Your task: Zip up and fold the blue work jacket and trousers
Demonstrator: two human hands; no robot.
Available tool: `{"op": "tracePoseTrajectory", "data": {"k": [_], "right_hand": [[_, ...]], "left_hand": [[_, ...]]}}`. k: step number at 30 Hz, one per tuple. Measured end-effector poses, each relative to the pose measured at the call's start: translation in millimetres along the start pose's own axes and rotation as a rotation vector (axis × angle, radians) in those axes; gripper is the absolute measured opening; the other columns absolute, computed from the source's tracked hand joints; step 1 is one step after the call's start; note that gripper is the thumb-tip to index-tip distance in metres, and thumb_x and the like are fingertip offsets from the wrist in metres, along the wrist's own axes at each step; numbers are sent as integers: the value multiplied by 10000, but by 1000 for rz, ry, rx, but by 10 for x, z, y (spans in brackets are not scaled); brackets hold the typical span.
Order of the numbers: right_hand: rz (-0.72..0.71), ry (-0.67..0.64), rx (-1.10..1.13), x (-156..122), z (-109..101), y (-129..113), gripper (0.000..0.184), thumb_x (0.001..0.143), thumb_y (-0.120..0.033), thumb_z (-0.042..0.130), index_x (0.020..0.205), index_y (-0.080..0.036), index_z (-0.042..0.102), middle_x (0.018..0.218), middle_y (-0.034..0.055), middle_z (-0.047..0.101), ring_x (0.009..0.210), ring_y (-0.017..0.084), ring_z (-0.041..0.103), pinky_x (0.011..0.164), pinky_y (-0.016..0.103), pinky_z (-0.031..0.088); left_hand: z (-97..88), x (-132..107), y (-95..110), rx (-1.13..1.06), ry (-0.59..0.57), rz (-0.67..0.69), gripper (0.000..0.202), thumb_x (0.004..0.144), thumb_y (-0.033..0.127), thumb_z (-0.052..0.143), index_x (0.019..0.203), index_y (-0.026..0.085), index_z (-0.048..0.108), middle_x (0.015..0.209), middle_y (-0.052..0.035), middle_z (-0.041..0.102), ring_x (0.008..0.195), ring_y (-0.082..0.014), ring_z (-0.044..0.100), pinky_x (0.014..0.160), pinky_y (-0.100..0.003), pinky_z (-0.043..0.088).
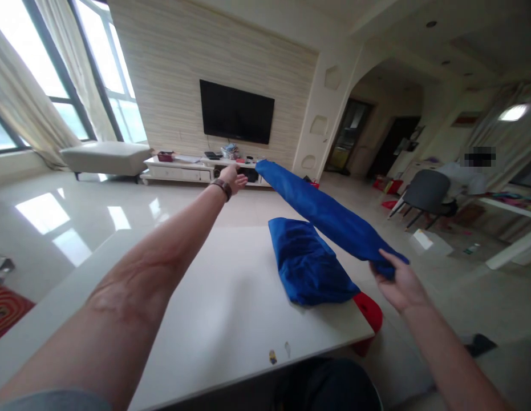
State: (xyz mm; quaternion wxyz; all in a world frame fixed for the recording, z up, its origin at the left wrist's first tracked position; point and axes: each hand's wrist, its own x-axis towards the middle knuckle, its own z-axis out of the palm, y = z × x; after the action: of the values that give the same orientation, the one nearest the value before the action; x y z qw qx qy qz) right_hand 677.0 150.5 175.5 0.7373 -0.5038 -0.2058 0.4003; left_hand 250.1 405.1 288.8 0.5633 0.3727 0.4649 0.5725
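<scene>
Hands (404, 284) outstretched, blue cloth (316, 205), white table (214, 319), shiny floor (92, 205), wall-mounted television (236, 112).

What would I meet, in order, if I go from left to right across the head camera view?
Red patterned item at the edge → pale cushioned bench → left hand → lower blue fabric bundle → right hand.

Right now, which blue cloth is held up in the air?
The long narrow cloth, gripped at its near end by the right hand; the other cloth, broader, lies on the table.
</scene>
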Motion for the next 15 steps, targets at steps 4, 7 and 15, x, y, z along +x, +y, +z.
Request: {"op": "tracePoseTrajectory", "data": {"k": [4,7,15], "right_hand": [[290,43,-186,43,282,1414,183,868,-123,664,991,-249,614,919,-41,739,803,115,716,748,219,642],[428,27,-325,2,348,2221,132,857,-111,664,892,-212,585,763,-20,692,708,141,706,708,251,631],[591,-140,-840,16,-244,2243,388,888,-495,709,723,-165,587,616,98,660,596,207,678,588,287,547]], "left_hand": [[-451,-253,-1027,233,-69,-96,240,896,278,625,1083,140,565,1242,-207,630,1050,-229,683,927,-388,561],[-1142,-689,-1792,442,-72,-181,261,788,309,680,984,160,593,1099,-157,682,965,-256,697,912,-445,567],[-3722,-1543,-3170,1380,126,-124,609,861,438,457,1371,133,593,1378,-234,624,1300,-376,587,1136,-537,410]]}}
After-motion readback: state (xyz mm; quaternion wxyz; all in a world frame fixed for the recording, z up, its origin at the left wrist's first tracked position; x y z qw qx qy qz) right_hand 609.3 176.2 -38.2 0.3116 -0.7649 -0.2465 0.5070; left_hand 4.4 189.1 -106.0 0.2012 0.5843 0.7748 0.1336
